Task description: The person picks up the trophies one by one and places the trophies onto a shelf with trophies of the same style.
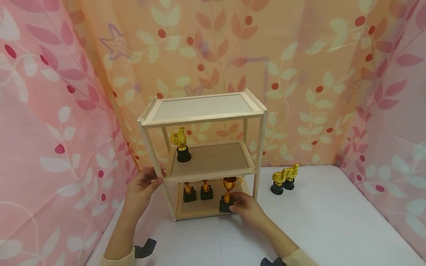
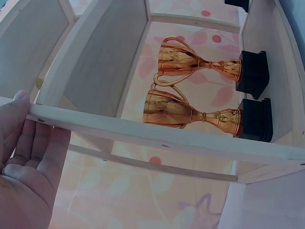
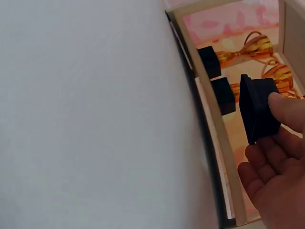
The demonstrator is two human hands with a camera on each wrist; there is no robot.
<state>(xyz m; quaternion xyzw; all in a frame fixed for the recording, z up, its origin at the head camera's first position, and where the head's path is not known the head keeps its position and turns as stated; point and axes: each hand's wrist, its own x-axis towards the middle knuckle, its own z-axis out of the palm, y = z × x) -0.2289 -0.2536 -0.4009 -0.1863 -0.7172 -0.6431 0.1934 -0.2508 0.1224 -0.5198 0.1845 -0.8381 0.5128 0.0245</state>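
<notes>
Head view: the rack (image 1: 203, 107), its near left post (image 1: 151, 153) gripped by my left hand (image 1: 140, 190). At the bottom shelf's (image 1: 201, 211) near right, my right hand (image 1: 247, 209) pinches the gold cup (image 1: 228, 184) by its base (image 1: 225, 205); contact below is hard to judge. Placing seems the step; next, settle it level.

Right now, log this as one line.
left hand: grips rack post | right hand: holds cup trophy by base | bottom shelf: two more cups | middle shelf: gold trophy
</notes>
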